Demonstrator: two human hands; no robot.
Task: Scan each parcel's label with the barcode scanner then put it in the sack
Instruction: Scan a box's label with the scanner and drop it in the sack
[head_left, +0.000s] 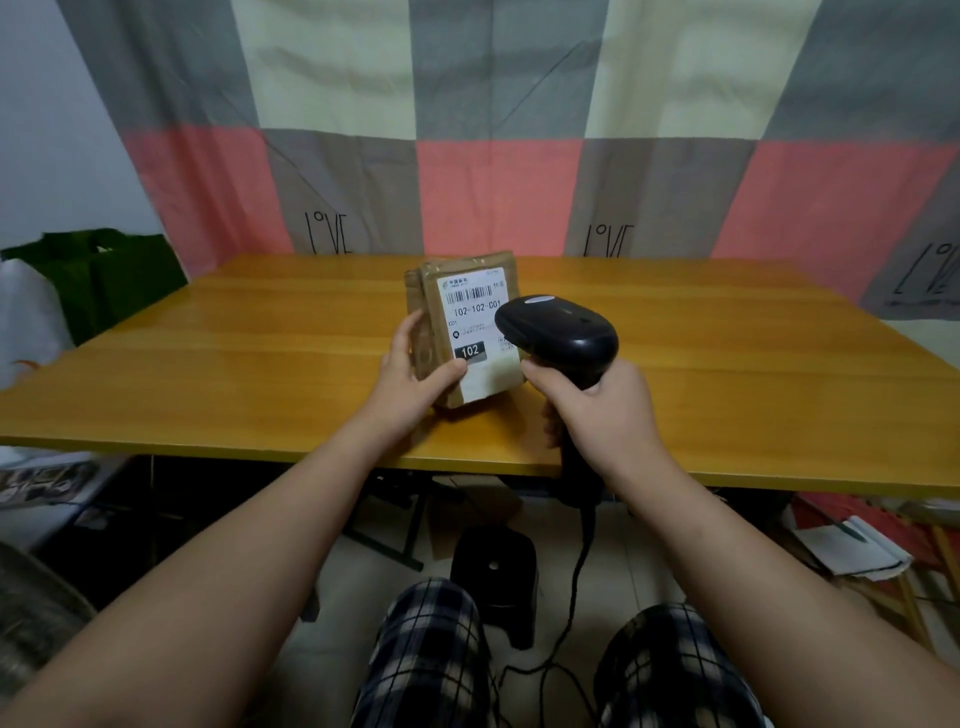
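Hands are meeting over the middle of the wooden table (234, 364). The left hand (410, 376) is holding a brown paper-wrapped parcel (430, 322) upright, its lower end down near the tabletop. The thumb is pressing on the lower front and the fingers are curling round the left side to the back. The parcel's white shipping label (475, 312) is facing the camera. It is showing a barcode near the top, the code 102-102-C01 beneath it, and a dark box reading 102 lower down.

The right hand (605, 410) is gripping the handle of a black barcode scanner (558, 332), fingers wrapped fully round it. The scanner's head is hanging just to the right of the label and overlapping its right edge from this angle, with its nose tilting toward the label. A black cable (577, 577) is trailing from the base of the handle down past the table edge to the floor.

Off the table's far left corner a green bag (104, 275) is standing open, possibly the sack. A checked cloth (498, 171) in grey, cream and pink is hanging behind the table. A black stool (498, 571) is standing on the floor just beyond the person's knees.
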